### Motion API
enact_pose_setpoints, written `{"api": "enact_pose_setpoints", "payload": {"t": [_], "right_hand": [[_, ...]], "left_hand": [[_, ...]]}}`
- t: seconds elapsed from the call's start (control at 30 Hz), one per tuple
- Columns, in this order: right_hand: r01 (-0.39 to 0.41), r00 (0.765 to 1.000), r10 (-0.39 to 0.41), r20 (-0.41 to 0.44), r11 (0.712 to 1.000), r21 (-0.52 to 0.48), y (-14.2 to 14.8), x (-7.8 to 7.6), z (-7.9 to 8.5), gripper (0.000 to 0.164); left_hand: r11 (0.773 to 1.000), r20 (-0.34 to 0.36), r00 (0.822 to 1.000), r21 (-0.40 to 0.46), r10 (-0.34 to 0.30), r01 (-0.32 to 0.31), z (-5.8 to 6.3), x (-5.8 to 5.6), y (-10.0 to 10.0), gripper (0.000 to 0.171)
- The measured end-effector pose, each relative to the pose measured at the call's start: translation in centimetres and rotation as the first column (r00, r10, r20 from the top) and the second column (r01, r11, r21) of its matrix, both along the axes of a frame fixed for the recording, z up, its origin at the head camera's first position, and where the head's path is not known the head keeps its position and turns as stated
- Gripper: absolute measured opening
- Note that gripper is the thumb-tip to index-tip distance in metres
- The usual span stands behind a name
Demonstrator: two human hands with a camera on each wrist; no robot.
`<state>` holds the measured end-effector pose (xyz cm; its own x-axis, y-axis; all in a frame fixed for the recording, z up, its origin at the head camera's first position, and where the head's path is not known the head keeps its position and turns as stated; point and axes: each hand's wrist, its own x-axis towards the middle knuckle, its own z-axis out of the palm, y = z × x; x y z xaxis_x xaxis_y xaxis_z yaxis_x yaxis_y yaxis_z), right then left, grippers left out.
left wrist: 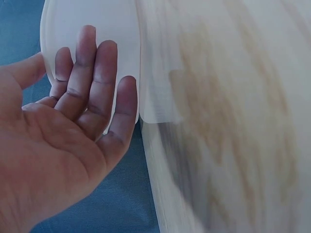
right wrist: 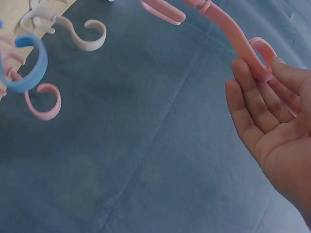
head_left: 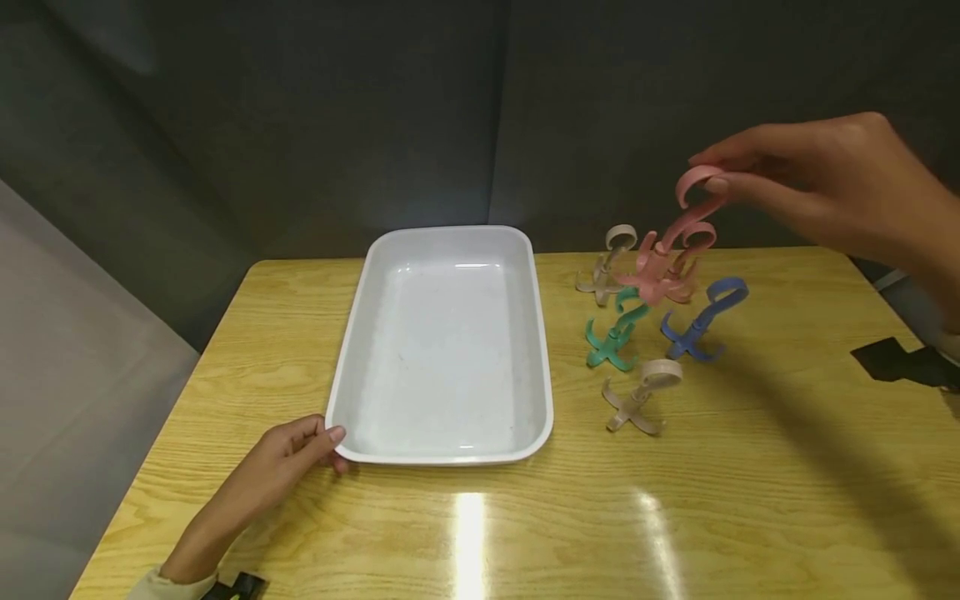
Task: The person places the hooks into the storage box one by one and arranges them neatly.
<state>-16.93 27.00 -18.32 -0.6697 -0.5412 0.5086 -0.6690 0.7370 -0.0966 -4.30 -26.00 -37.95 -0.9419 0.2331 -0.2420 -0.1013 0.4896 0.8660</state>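
Note:
In the head view my right hand (head_left: 832,183) pinches the curled top of a pink multi-prong hook (head_left: 653,279), held above the table with its prongs down. The right wrist view shows the pink hook (right wrist: 233,36) between thumb and fingers. My left hand (head_left: 281,467) grips the near left corner of a white rectangular tray (head_left: 442,457), thumb over the rim. Behind and below the raised hook stand another pink hook (head_left: 701,233), a beige hook (head_left: 621,235) and a green hook (head_left: 611,346). A blue hook (head_left: 693,333) and a second beige hook (head_left: 633,404) lie nearer.
The wooden table (head_left: 600,508) carries the tray at centre left and the hooks on its right. A dark cloth (head_left: 375,125) hangs along the table's far edge. Beside the right forearm shows a black strap (head_left: 903,364).

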Motion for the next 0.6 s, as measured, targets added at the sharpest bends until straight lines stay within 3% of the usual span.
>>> {"api": "enact_pose_setpoints", "payload": {"t": [0.6], "right_hand": [[-0.21,0.977,0.21,0.038,0.978,-0.007,-6.2,-3.4,0.2,0.019]], "left_hand": [[0.999,-0.021,1.0,-0.049,0.003,-0.004,0.2,0.2,-0.1,0.035]]}}
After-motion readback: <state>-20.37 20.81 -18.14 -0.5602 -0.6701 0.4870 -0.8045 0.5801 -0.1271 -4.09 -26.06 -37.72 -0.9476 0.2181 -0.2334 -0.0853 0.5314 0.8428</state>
